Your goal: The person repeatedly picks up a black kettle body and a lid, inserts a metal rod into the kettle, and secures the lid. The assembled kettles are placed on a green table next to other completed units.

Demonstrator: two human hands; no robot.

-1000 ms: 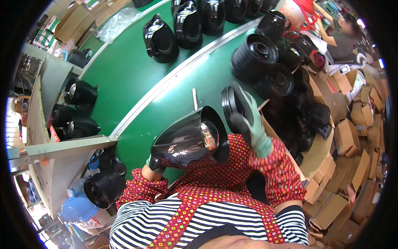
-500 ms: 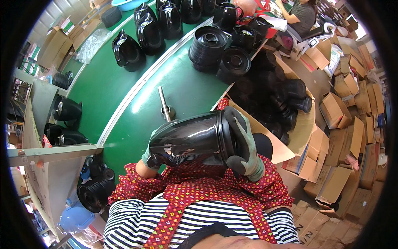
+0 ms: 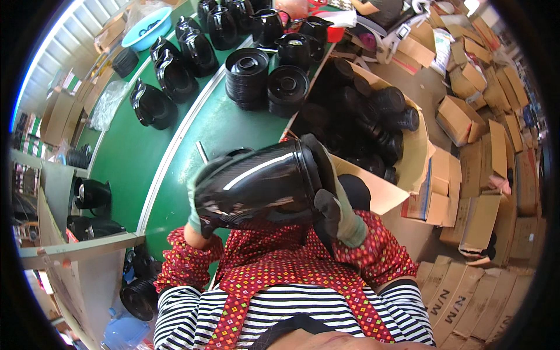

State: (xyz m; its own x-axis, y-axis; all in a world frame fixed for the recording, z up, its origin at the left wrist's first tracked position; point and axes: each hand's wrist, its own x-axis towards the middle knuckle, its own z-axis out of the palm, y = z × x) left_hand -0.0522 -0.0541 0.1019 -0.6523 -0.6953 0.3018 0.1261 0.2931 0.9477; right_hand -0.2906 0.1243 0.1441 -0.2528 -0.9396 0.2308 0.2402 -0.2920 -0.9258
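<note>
A glossy black jug (image 3: 254,189) lies on its side in the air in front of my chest, held between both hands. My left hand (image 3: 193,201), in a grey-green glove, is wrapped round its left end; most of those fingers are hidden behind the jug. At the right end, my right hand (image 3: 335,198) clasps the round black base (image 3: 309,169), with its dark-coated thumb and fingers closed on the rim. Just beyond the jug, a metal rod (image 3: 202,153) sticks up from the green bench, its lower part covered by the jug.
Stacked black discs (image 3: 246,79) and several upright black jugs (image 3: 175,76) stand on the green bench (image 3: 131,166). An open carton (image 3: 424,134) full of black parts is at right, with cardboard boxes (image 3: 478,221) beyond. A blue basin (image 3: 147,38) is far left.
My hands have moved slightly left with the jug, which now tilts a little more, its right end higher. The view has shifted, and the jug covers more of the metal rod.
</note>
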